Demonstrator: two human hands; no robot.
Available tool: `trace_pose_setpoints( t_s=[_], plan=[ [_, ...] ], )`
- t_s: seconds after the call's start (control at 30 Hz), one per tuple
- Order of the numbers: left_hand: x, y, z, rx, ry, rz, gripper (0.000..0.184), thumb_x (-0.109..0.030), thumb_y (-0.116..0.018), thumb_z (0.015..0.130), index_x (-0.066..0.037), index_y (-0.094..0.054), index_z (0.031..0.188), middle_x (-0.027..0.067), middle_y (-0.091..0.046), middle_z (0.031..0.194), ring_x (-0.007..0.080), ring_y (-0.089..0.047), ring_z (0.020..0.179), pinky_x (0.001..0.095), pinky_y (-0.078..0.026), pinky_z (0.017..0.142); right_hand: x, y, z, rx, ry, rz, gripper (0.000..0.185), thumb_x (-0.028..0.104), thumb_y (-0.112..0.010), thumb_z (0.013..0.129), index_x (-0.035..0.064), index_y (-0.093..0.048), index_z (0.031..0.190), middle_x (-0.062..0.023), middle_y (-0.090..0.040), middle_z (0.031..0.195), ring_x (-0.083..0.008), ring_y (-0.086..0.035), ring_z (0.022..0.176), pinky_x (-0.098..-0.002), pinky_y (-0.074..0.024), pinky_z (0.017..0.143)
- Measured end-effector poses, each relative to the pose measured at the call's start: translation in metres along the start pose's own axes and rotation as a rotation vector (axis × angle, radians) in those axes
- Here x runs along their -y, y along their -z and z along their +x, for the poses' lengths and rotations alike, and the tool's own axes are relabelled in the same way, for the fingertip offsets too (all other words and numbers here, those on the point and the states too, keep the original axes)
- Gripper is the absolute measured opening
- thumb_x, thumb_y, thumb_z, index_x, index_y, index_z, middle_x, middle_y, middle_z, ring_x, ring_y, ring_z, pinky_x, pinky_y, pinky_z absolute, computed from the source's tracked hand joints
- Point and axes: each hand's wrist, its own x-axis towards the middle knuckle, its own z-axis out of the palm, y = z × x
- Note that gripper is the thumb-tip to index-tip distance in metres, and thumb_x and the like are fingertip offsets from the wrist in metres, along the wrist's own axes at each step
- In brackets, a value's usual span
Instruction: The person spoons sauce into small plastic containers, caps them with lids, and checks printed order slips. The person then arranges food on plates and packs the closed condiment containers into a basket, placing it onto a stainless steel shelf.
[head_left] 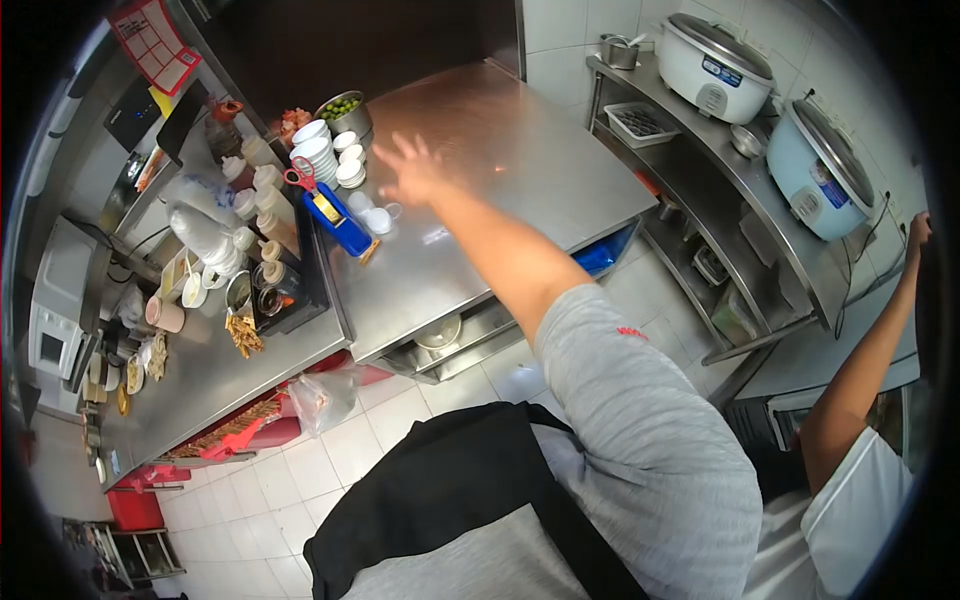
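My right hand (410,170) reaches out over the steel counter (480,190), its fingers spread, slightly blurred, with nothing in them. Just left of it stand stacked small white cups (351,170) and larger white bowls (315,155). A metal pot of green limes (343,108) is behind them. Below the hand lie small clear cups (378,220). Further left is a blue container (340,222) with red-handled scissors (301,175) at its upper end. My left hand is out of view.
Squeeze bottles (275,225) fill a black tray at the left. Two rice cookers (715,70) stand on a shelf unit (800,225) at the right. Another person's arm (860,370) is at the far right. A plastic bag (325,400) hangs below the left counter.
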Motion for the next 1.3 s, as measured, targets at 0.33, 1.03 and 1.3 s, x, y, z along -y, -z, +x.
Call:
trace_pose_setpoints(
  t_s=[0.33,1.03,1.3],
  plan=[
    [-0.002,0.010,-0.042,0.043,0.064,-0.187,0.023,-0.018,-0.053,0.091,0.000,-0.053,0.105,0.0093,-0.059,0.094,0.0156,-0.056,0.083,0.0281,-0.048,0.068,-0.144,0.089,-0.036,-0.104,-0.713,-0.186,0.076,0.041,-0.067,0.074,0.0194,-0.033,0.138,-0.0190,-0.028,0.142,-0.0393,-0.033,0.128,-0.0472,-0.0330,0.103],
    [-0.474,-0.061,-0.064,0.004,-1.599,0.081,0.032,-0.007,-0.062,0.078,-0.009,-0.056,0.109,0.0168,-0.050,0.118,0.0336,-0.051,0.107,0.0394,-0.043,0.089,0.014,0.030,-0.298,0.084,-0.485,2.368,0.044,0.040,-0.036,0.097,0.0062,-0.044,0.124,-0.0123,-0.053,0.120,-0.0248,-0.052,0.111,-0.0417,-0.0403,0.096],
    [-0.412,-0.094,-0.011,0.557,-0.632,-0.757,0.022,-0.005,-0.058,0.084,-0.005,-0.056,0.106,0.0059,-0.059,0.097,0.0140,-0.057,0.087,0.0263,-0.047,0.074,0.020,-0.023,-0.311,0.226,-0.444,1.681,0.037,0.033,-0.051,0.092,0.0044,-0.048,0.116,-0.0093,-0.056,0.112,-0.0188,-0.054,0.107,-0.0325,-0.0424,0.093]
  ],
)
